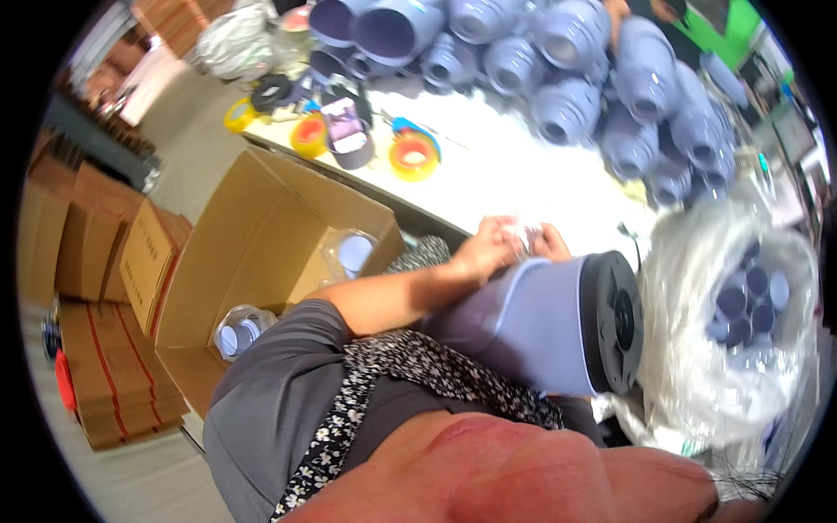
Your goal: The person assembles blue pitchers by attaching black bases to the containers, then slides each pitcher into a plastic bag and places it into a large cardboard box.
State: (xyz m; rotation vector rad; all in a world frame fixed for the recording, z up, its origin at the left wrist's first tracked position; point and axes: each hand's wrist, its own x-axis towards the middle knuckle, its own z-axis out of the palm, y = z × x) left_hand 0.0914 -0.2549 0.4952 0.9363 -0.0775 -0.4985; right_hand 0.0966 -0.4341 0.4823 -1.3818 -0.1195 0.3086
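My left hand (481, 251) is closed, its fingers pinching a small bunch of clear plastic film (526, 235) over the table's near edge. Close beside it, my right hand (551, 244) has its fingers bent against the same plastic; part of this hand is hidden behind a container. That large lavender container (540, 322) lies on its side against my body, under my right arm. Its round black base (621, 322) faces right. The container's other end is hidden by my left forearm and apron.
An open cardboard box (235, 235) with bagged lavender pieces stands left. Tape rolls (412, 157) and a tape dispenser (349, 139) lie on the white table (497, 174). Lavender containers (567, 109) are piled behind, near another person's hand (615, 16). A clear bag (680, 288) holds lavender cylinders.
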